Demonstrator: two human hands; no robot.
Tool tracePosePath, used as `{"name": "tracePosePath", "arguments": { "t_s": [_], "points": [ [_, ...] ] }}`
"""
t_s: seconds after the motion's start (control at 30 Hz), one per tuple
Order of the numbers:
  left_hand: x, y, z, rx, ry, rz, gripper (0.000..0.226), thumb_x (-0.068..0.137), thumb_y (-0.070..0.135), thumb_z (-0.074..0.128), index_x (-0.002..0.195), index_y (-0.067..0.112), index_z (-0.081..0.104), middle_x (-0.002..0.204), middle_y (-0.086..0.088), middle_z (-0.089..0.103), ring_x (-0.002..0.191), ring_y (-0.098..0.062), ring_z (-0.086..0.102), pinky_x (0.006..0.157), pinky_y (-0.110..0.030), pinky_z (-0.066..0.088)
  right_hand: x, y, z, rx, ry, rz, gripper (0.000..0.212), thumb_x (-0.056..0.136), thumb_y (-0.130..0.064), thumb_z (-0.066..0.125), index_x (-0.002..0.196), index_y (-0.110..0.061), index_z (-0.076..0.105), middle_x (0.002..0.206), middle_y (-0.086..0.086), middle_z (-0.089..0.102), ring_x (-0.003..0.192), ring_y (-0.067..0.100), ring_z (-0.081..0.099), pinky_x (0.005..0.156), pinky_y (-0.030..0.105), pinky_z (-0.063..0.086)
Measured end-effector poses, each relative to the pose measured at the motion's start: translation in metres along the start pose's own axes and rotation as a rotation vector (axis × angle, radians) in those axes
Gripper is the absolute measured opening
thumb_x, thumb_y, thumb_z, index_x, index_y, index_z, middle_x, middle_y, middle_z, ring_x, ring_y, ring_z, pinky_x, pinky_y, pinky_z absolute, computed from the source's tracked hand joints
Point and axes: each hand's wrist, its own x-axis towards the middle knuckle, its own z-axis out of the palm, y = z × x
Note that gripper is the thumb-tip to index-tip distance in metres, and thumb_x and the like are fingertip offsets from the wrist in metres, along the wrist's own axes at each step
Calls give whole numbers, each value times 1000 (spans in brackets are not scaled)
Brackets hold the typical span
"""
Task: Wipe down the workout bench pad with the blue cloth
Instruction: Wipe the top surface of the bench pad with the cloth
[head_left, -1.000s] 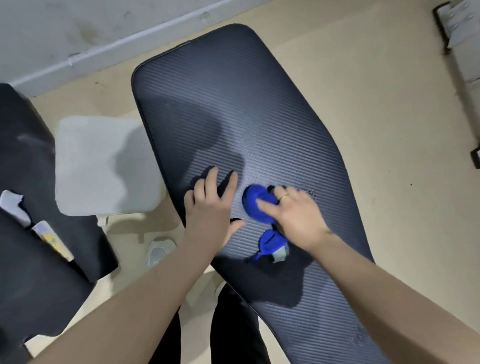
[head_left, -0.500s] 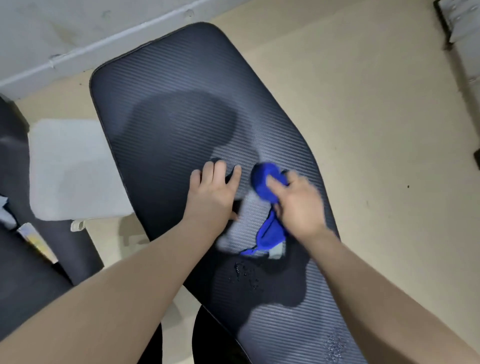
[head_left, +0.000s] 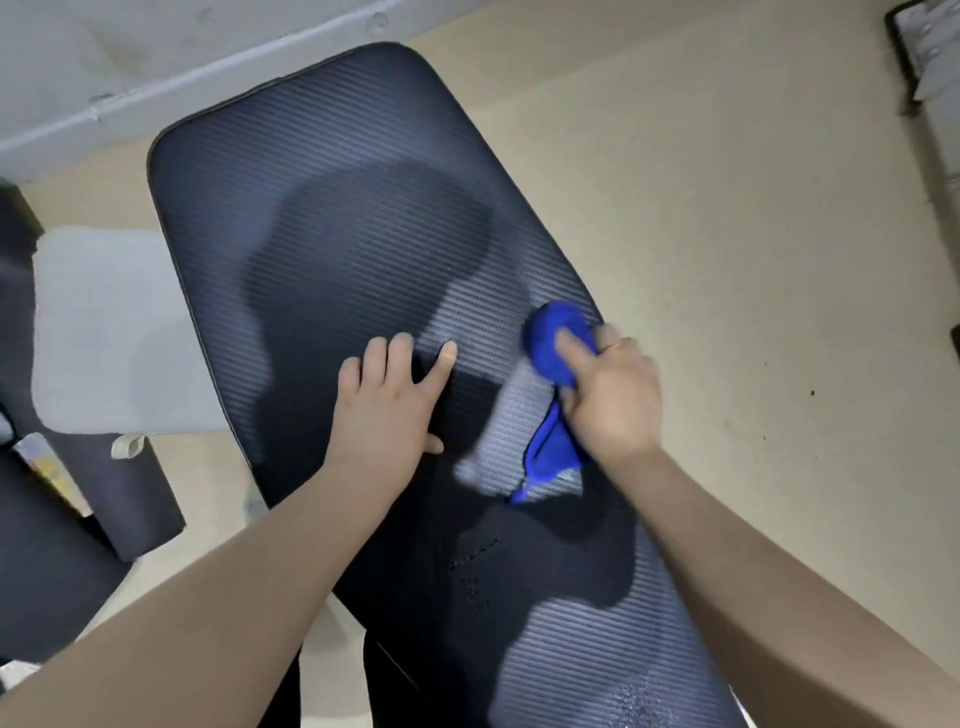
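Observation:
The dark ribbed bench pad (head_left: 322, 171) runs from the far left to the near right of the view. My left hand (head_left: 387, 405) lies flat on its middle, fingers straight and spread. My right hand (head_left: 610, 400) grips the bunched blue cloth (head_left: 558, 338) near the pad's right edge, index finger stretched over the wad. A tail of the cloth (head_left: 548, 462) hangs out below the palm onto the pad. Water droplets (head_left: 475, 566) sit on the pad nearer to me.
A white cushion (head_left: 109, 332) lies on the beige floor left of the pad. A black padded piece (head_left: 57, 551) with a small packet (head_left: 44, 467) on it is at the left edge. A grey wall base runs along the top; metal equipment (head_left: 930, 62) stands at the top right.
My right hand has slid the cloth rightward toward the pad's right edge. My left hand stays flat on the pad. The view has shifted, showing more of the pad's far end.

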Motion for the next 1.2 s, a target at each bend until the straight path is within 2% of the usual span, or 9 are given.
{"name": "tracePosePath", "arguments": {
  "t_s": [0.13,0.37,0.57,0.7,0.8,0.93,1.0,1.1,1.2],
  "points": [
    [0,-5,13,15,78,-48,105,45,56,82,139,28,43,133,-15,26,122,-34,22,100,-48,22,6,8,2,80,60,275,43,65,-7,63,108,-12,62,87,22,55,74,38,53,63,37,41],
    [-3,-2,0,-76,1,-59,104,55,51,80,144,32,31,156,-20,17,139,-44,23,109,-57,24,-53,-51,10,-11,-74,-288,58,44,-25,81,101,-22,67,78,10,61,64,31,59,56,32,46],
    [-3,-11,3,-181,-87,-29,91,78,50,62,149,34,7,157,-14,-15,144,-39,-6,115,-54,2,-12,-50,9,26,5,435,44,77,-13,57,120,-20,53,108,19,52,95,37,50,75,41,40],
    [-44,-23,25,-282,121,-154,77,66,44,71,134,18,46,142,-20,46,125,-35,33,96,-56,41,-44,-119,16,63,16,2,50,52,-16,76,101,-19,67,80,15,61,64,32,57,54,31,44],
    [-76,-38,35,-376,104,-303,86,63,31,79,136,11,38,140,-24,45,125,-40,42,95,-56,41,-40,-131,16,6,-43,-325,51,49,-21,79,98,-25,69,79,9,64,60,27,58,53,26,42],
    [-83,-68,31,-605,67,-552,79,88,27,50,150,5,6,157,-20,10,143,-38,17,112,-50,18,8,-111,8,-20,2,187,39,80,-14,58,117,-22,55,105,16,56,93,35,55,76,39,39],
    [-76,-80,33,-704,78,-598,75,91,20,47,149,3,2,156,-19,17,141,-37,21,112,-47,19,20,-115,10,29,13,376,40,83,-9,51,122,-21,50,113,17,51,99,36,49,79,41,37],
    [-71,-95,36,-951,81,-602,63,93,12,38,148,5,10,129,-17,51,115,-35,50,94,-37,40,-7,-158,18,5,84,101,45,64,-7,69,106,-21,62,93,15,58,77,32,54,62,35,41],
    [-72,-106,38,-1107,54,-659,42,91,7,33,132,10,38,115,-13,59,106,-33,55,80,-30,36,-57,-197,27,27,-27,-279,54,46,-17,79,98,-29,68,83,8,63,64,27,56,53,28,40]
  ]
}}
